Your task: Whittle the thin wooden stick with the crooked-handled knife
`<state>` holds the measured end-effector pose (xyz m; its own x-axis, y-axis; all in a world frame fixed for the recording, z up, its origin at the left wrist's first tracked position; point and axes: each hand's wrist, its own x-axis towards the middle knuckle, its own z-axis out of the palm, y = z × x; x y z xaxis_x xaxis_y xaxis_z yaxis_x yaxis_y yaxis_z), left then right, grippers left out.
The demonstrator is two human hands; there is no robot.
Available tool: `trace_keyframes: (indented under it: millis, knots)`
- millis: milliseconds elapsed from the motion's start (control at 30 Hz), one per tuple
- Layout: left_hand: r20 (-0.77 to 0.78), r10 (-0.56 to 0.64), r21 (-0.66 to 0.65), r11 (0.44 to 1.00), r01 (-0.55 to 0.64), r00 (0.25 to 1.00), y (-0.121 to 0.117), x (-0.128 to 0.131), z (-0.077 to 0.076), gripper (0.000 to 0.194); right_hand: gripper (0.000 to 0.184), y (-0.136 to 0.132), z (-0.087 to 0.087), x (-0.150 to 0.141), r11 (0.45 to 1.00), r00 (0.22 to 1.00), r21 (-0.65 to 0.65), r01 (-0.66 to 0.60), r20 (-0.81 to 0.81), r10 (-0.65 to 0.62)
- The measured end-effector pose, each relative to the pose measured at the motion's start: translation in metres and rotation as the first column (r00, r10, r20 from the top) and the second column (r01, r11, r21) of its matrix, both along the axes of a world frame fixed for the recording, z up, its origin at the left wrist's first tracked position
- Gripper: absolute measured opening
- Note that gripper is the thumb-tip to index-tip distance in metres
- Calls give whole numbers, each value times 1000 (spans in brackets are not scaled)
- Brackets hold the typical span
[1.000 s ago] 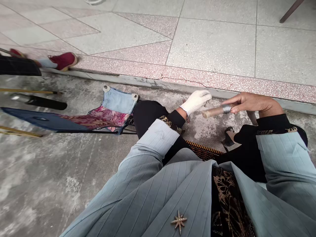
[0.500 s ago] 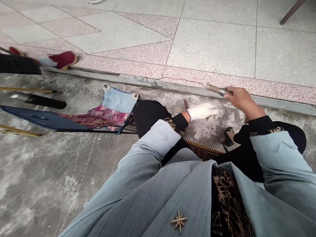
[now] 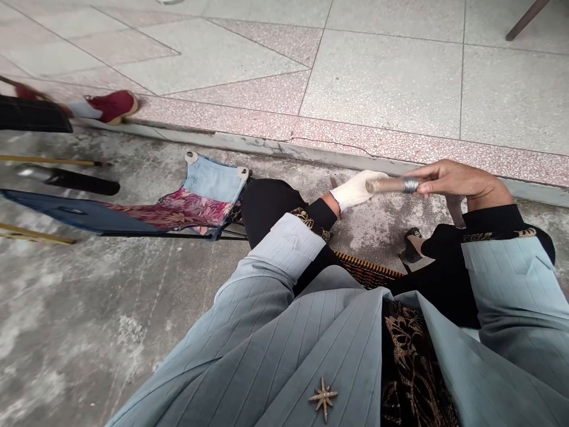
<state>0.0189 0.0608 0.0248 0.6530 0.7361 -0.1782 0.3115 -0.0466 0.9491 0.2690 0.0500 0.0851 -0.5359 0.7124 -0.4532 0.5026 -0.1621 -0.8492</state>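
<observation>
My right hand grips a short, round wooden handle bound with silvery wire near my fingers. The handle points left, and its blunt end overlaps my left hand in view. A grey-brown, flat shape shows just below my right hand; whether it belongs to the handle I cannot tell. My left hand wears a white knit glove and is held low over the concrete. The handle's end covers its fingertips, so its grip is hidden. A thin brown piece lies by the left wrist.
A folding chair of blue and floral fabric stands left of my knee. Beyond it are a black cylindrical object, yellow poles and a person's red shoe. The raised tiled step runs across in front. A woven seat edge shows beneath me.
My right hand has moved down and slightly right, bringing the wooden handle level in front of my left glove. The left hand has shifted slightly left and up.
</observation>
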Motion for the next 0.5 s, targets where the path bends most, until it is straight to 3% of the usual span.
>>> trace_keyframes:
  millis: [67, 167, 233, 300, 367, 433, 500]
  knots:
    - [-12, -26, 23, 999, 26, 1000, -1, 1, -5, 25, 51, 0, -1, -2, 972, 969, 42, 231, -105, -225]
    - [-67, -157, 93, 982, 163, 985, -4, 2, -8, 31, 43, 3, -8, -4, 865, 853, 85, 495, -239, -464]
    - [-120, -246, 168, 950, 264, 962, -7, 4, -9, 32, 39, 6, -14, -6, 796, 797, 126, 592, -240, -554]
    - [-196, -297, 267, 901, 342, 935, -11, 7, -8, 34, 40, 10, -20, -7, 751, 776, 196, 630, -137, -615]
    - [-247, -306, 340, 861, 378, 919, -13, 9, -7, 35, 44, 12, -25, -8, 760, 788, 339, 554, 82, -611]
    - [-240, -286, 372, 856, 360, 928, -13, 9, -5, 35, 48, 14, -28, -8, 819, 776, 471, 327, 361, -517]
    - [-210, -246, 380, 871, 311, 946, -13, 6, -2, 34, 47, 13, -31, -9, 886, 731, 461, 51, 588, -347]
